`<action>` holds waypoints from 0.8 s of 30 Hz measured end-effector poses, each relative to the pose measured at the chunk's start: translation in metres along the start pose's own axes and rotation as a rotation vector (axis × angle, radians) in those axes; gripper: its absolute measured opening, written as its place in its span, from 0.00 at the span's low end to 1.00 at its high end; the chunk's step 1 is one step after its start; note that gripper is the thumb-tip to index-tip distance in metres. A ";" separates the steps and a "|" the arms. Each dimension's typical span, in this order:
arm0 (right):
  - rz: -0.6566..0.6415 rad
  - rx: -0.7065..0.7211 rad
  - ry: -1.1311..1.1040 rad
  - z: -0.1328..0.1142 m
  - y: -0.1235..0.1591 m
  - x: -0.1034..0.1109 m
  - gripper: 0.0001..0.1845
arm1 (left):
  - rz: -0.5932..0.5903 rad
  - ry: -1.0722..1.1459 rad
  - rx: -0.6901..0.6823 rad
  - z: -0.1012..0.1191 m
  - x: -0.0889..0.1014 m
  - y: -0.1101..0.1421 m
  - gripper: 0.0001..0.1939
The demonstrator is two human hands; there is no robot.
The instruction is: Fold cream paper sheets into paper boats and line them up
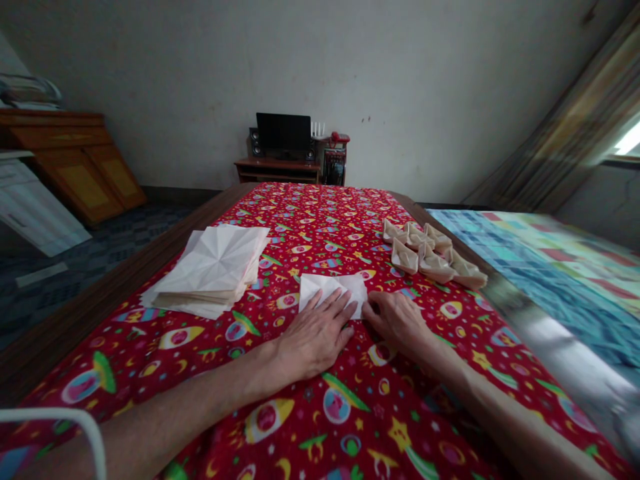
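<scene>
A folded white sheet of paper (311,285) lies on the red patterned tablecloth in front of me. My left hand (320,333) is flat on it, fingers stretched out and pressing its near part. At the sheet's right edge, my right hand (397,320) has its fingers curled, thumb and index finger pinched together at the paper. To the left sits a stack of creased white paper sheets (215,257), the top one with fold lines radiating from its centre. Several folded paper pieces (435,260), boat-like with pointed ends, stand in two rows to the right.
The long table's tablecloth (325,220) has a rocket and planet print. A white curved bar (60,415) crosses the lower left corner. Beyond the table are a monitor (283,133) on a desk, a wooden cabinet (80,167) at left and a bed (540,260) at right.
</scene>
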State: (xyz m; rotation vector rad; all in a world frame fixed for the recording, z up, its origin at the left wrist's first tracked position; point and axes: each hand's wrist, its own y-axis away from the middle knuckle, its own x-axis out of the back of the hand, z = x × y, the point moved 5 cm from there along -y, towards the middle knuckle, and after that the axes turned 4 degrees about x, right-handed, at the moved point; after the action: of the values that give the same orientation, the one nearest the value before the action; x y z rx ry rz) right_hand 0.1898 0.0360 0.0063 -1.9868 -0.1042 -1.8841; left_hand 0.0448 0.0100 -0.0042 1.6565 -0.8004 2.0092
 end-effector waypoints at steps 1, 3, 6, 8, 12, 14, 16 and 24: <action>0.000 0.000 0.004 0.000 0.001 0.000 0.17 | -0.002 0.001 0.001 0.000 0.000 0.000 0.25; 0.026 0.006 0.013 0.000 0.003 0.002 0.16 | -0.008 0.008 0.002 0.000 0.000 0.000 0.25; 0.109 0.042 0.031 -0.007 0.009 0.010 0.15 | -0.017 0.022 0.013 0.002 0.002 0.000 0.24; 0.162 0.129 0.018 -0.017 0.014 0.015 0.16 | -0.020 0.033 0.017 0.003 0.004 0.001 0.23; 0.152 0.429 -0.114 -0.043 0.027 0.014 0.24 | -0.038 0.039 0.013 0.003 0.006 0.002 0.23; 0.080 0.492 -0.159 -0.046 0.033 0.008 0.30 | -0.067 0.028 0.009 0.002 0.005 0.004 0.25; 0.029 0.514 -0.171 -0.044 0.038 0.004 0.35 | -0.091 0.014 -0.010 -0.001 0.004 0.005 0.27; -0.071 0.534 -0.129 -0.026 0.049 0.006 0.35 | -0.103 -0.027 -0.080 -0.009 0.012 0.016 0.28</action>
State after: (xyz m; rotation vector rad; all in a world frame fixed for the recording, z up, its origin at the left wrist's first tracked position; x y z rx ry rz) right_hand 0.1816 -0.0191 0.0006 -1.7398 -0.6492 -1.5521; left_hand 0.0255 0.0039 0.0034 1.6487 -0.7776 1.8646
